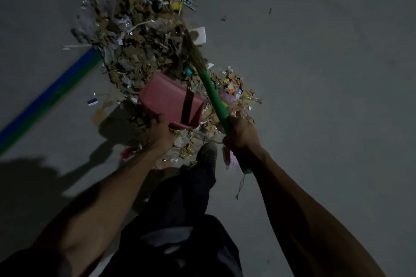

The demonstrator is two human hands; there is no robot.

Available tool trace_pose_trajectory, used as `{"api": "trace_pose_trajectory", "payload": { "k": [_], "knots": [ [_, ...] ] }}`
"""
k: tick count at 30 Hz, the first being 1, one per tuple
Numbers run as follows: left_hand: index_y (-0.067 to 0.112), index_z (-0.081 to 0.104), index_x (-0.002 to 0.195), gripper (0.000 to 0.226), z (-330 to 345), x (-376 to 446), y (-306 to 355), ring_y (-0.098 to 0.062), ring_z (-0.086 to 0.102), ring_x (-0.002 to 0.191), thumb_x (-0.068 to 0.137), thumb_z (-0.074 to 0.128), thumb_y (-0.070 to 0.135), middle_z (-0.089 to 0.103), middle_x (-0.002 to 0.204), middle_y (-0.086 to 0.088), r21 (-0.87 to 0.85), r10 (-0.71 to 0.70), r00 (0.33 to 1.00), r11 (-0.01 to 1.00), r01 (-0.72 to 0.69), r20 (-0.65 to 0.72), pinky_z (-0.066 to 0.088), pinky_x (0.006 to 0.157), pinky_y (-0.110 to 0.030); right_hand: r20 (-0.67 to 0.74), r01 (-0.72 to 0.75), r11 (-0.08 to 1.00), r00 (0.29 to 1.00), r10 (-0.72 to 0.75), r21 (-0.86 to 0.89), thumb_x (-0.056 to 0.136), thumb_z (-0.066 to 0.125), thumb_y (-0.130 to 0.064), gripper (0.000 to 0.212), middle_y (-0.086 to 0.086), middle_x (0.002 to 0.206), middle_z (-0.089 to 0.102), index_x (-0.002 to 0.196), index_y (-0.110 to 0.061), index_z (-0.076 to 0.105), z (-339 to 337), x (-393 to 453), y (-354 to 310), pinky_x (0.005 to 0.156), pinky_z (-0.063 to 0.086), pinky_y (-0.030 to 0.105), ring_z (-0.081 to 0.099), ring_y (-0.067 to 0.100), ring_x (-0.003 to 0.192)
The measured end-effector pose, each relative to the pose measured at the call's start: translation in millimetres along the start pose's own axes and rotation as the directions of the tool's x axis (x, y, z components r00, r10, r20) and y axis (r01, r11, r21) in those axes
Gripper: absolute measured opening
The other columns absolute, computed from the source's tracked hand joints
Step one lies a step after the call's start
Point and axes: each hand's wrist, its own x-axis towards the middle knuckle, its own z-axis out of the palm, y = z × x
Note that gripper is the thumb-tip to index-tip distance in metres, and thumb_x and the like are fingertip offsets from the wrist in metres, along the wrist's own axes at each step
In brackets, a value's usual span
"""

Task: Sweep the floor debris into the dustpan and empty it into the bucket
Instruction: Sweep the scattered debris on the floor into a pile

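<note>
Dark trousers and a scuffed shoe fill the near ground, two bare forearms reaching out over them. Beyond both hands spreads the debris pile, a wide heap of torn cardboard, plastic film and coloured scraps on the grey floor, with a blue-green floor stripe running off to the left of the left hand. The pink dustpan sits just ahead of the left hand, whose grip is curled round its near end; it is tilted, mouth toward the heap. The right hand is wrapped tight on the green broom handle, and the bristles rest in the pile well beyond it. No bucket is in view. To my eye the sweeping is barely begun. Best to press the pan's front lip flat to the floor, then draw short strokes from the far side toward it, so light film does not slip beneath.
</note>
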Motion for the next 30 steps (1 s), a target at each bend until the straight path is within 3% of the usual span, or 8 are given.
{"api": "trace_pose_trajectory", "payload": {
  "k": [3,7,11,14,16,22,30],
  "knots": [
    [0.016,0.033,0.133,0.044,-4,-17,-31,-0.043,0.051,0.112,0.093,0.051,0.019,0.045,0.128,-0.018,0.004,0.069,0.997,0.998,-0.068,-0.019,0.04,0.089,-0.047,-0.045,-0.053,0.997,0.998,0.05,-0.059,0.067,0.071,-0.009,0.036,0.007,0.089,0.067,0.102,-0.017,0.063,24,-50,4,0.063,0.058,0.036,0.065,0.024,0.071],
    [0.017,0.033,0.132,0.043,-13,-41,-75,-0.043,0.052,0.111,0.093,0.05,0.023,0.047,0.126,-0.018,0.039,0.196,0.979,0.98,-0.194,-0.052,0.038,0.081,-0.044,-0.164,-0.15,0.988,0.974,0.155,0.042,0.08,0.068,-0.024,0.026,0.009,0.09,0.067,0.105,-0.02,0.063,82,-126,12,0.064,0.06,0.041,0.067,0.029,0.07],
    [0.016,0.036,0.13,0.041,-34,-67,-111,-0.043,0.05,0.114,0.091,0.049,0.02,0.047,0.128,-0.02,0.064,0.263,0.964,0.964,-0.26,-0.05,0.039,0.083,-0.045,-0.213,-0.222,0.932,0.934,0.288,0.285,0.073,0.065,-0.01,0.043,0.017,0.089,0.067,0.116,-0.011,0.061,133,-194,3,0.067,0.058,0.052,0.067,0.037,0.075],
    [0.016,0.036,0.127,0.036,-53,-82,-131,-0.044,0.05,0.114,0.092,0.043,0.018,0.047,0.128,-0.02,0.099,0.284,0.957,0.956,-0.278,-0.061,0.04,0.088,-0.048,-0.199,-0.285,0.864,0.898,0.392,0.415,0.071,0.063,-0.004,0.04,0.017,0.085,0.068,0.11,-0.011,0.06,153,-224,-9,0.061,0.059,0.051,0.068,0.036,0.068],
    [0.016,0.036,0.126,0.035,-65,-86,-140,-0.043,0.052,0.11,0.092,0.042,0.02,0.051,0.122,-0.02,0.101,0.312,0.948,0.947,-0.304,-0.069,0.039,0.084,-0.046,-0.192,-0.318,0.813,0.869,0.456,0.488,0.07,0.062,-0.002,0.034,0.016,0.081,0.067,0.102,-0.013,0.057,165,-234,-15,0.057,0.059,0.05,0.068,0.034,0.062],
    [0.017,0.035,0.126,0.032,-92,-68,-160,-0.043,0.054,0.104,0.095,0.041,0.018,0.05,0.121,-0.019,0.163,0.354,0.933,0.926,-0.341,-0.062,0.042,0.082,-0.046,-0.188,-0.384,0.687,0.775,0.603,0.617,0.072,0.062,-0.002,0.027,0.018,0.078,0.066,0.098,-0.009,0.056,199,-228,-18,0.056,0.059,0.049,0.067,0.034,0.06],
    [0.014,0.038,0.125,0.029,-101,35,-168,-0.041,0.053,0.107,0.097,0.038,0.018,0.049,0.124,-0.02,0.246,0.402,0.915,0.884,-0.399,0.039,0.041,0.081,-0.044,-0.107,-0.48,0.46,0.597,0.795,0.747,0.074,0.062,-0.005,0.025,0.019,0.082,0.068,0.099,-0.005,0.058,228,-120,-25,0.065,0.061,0.045,0.069,0.032,0.064]
  ]
}}
